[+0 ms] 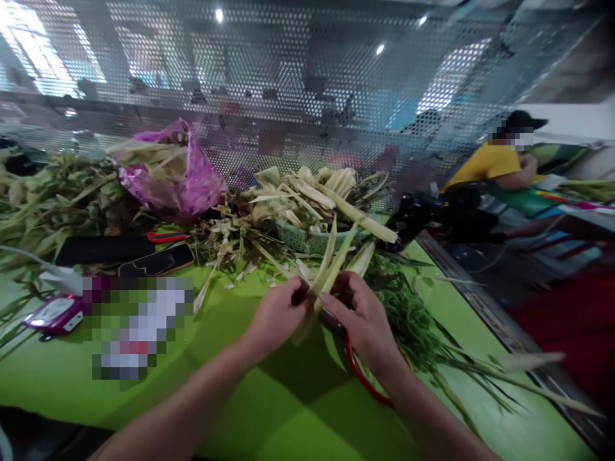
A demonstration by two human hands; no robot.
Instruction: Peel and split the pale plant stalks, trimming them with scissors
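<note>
Where left hand and right hand meet, husk is pinched

Though the pink bag bears marks, they are too small to read; pixelation covers one object on the table. Both hands' fingers close on the husk, above the table, before one basket. The husk's lower end blurs. The right hand partly hides one red loop.

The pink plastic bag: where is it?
In the head view, the pink plastic bag is left of centre at the back of the green table, between dry leaves and the green basket.
</note>
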